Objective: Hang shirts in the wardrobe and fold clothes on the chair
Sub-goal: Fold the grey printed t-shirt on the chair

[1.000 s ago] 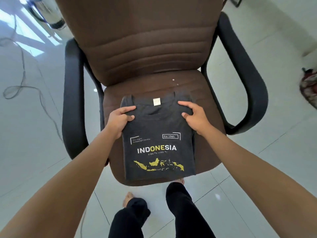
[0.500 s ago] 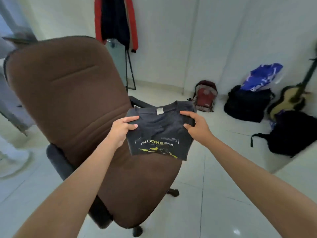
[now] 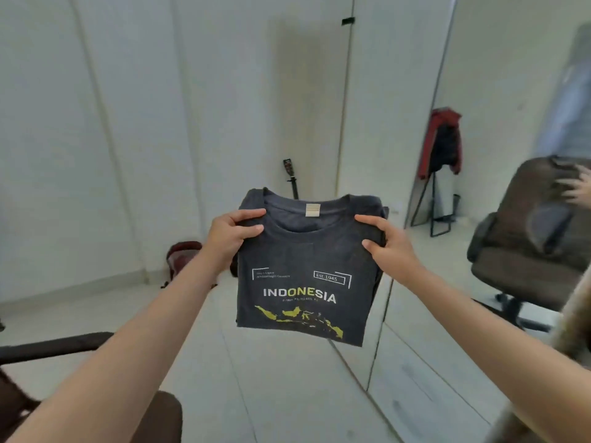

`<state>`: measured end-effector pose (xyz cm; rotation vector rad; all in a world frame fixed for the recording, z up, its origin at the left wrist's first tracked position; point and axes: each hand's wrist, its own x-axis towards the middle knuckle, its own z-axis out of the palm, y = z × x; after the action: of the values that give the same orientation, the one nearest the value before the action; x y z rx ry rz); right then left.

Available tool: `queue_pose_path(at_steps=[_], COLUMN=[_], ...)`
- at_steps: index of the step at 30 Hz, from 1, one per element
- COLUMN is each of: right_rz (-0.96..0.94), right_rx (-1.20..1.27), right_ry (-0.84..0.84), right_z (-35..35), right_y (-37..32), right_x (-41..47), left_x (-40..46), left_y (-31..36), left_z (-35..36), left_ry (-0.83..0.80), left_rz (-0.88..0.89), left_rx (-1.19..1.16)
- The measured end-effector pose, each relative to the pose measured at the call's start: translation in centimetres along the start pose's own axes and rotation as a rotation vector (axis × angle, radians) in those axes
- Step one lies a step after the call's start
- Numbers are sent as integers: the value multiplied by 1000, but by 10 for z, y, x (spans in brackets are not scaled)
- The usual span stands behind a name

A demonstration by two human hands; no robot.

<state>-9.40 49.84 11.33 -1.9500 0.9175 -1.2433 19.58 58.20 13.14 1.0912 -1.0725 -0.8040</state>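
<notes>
1. A folded T-shirt [image 3: 303, 273] of dark charcoal knit, matte and soft-looking, is held up in the air in front of the person, clear of any surface. It forms a neat, roughly rectangular packet with a ribbed round collar at the top and a small beige label sewn inside the neck.
2. Its front carries the printed word "INDONESIA" in white and yellow letters, a small boxed "Est. 1945", and a yellow map shape along the lower edge.
3. The left hand [image 3: 232, 239] grips the shirt's upper left corner, thumb on the front and fingers curled round the fold.
4. The right hand [image 3: 388, 247] pinches the upper right corner in the same way, thumb pressed to the front of the cloth.
5. Both bare forearms reach forward from the lower corners of the view.
6. A tall mirror [image 3: 479, 362] with a thin frame stands at the right; it reflects a padded brown office chair [image 3: 531, 231] with dark armrests and a red jacket [image 3: 443, 142] hanging on a thin black stand.
7. Behind the shirt a guitar neck [image 3: 290, 177] leans against the plain pale wall.
8. A dark red backpack [image 3: 182, 255] sits on the floor near the wall, just left of the left wrist.
9. The floor [image 3: 271, 378] is of large glossy pale tiles.
</notes>
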Motion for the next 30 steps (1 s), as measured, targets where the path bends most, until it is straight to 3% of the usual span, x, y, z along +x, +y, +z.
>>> queue_pose_path(at_steps=[8,21,24,30], right_rz=[28,189,210,232], right_rx=[-193,-664,-795,-930], right_ry=[315,896,977,1067], right_z=[-175,-351,-389,-483], right_y=[-19,-26,-39,-69], right_x=[-75,-167,-174,-164], left_x=[9,11,14,26], left_y=[21,34,42,70], left_z=[186,450,507,623], left_ry=[-359,-905,-982,-971], left_rz=[10,77,235,518], left_rx=[-155,-211,-140,-48])
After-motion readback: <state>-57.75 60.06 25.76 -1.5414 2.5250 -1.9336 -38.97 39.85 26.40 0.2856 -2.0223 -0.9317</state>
